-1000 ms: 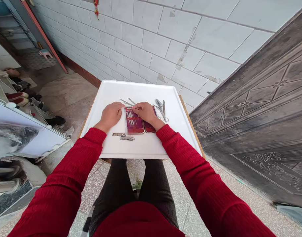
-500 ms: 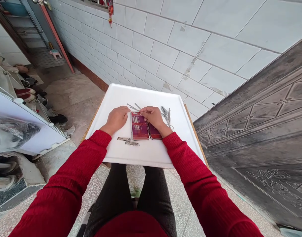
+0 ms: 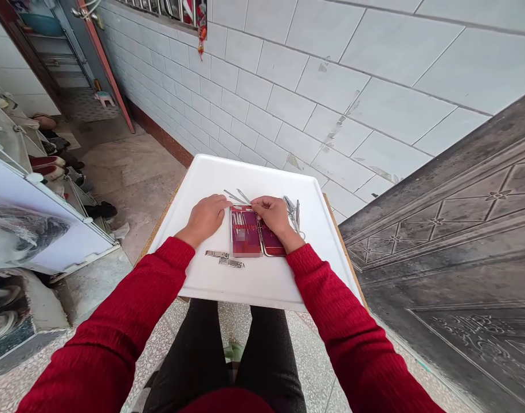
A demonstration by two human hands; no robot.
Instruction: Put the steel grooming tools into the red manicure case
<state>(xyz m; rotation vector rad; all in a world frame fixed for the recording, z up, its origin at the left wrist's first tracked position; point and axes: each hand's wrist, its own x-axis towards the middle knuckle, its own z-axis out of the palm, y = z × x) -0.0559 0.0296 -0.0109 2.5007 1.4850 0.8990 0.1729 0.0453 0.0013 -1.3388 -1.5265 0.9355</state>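
An opened manicure case (image 3: 253, 246) with a purple-red lining lies on a white tabletop (image 3: 202, 281). Several slim metal tools (image 3: 238, 219) sit in a row in its left half. My left hand (image 3: 206, 219) rests at the case's upper left corner, index finger stretched to the edge and thumb apart. At the top edge, my right hand (image 3: 273, 217) has thumb and fingertips pinched together; whatever is between them is too small to make out. Thin metal sticks (image 3: 241, 196) lie just beyond the case. Two nail clippers (image 3: 230, 263) are near its lower left.
More metal tools (image 3: 293, 212), one with a scissor-like loop, lie right of my right hand. A tiled wall (image 3: 279, 109) stands behind the table, a dark carved door (image 3: 451, 229) to the right. Shoes on a rack (image 3: 47, 166) are at the left.
The whole view has shifted, so the table appears slightly lower. My right hand stays pinched at the case's top edge and my left hand stays at the corner.
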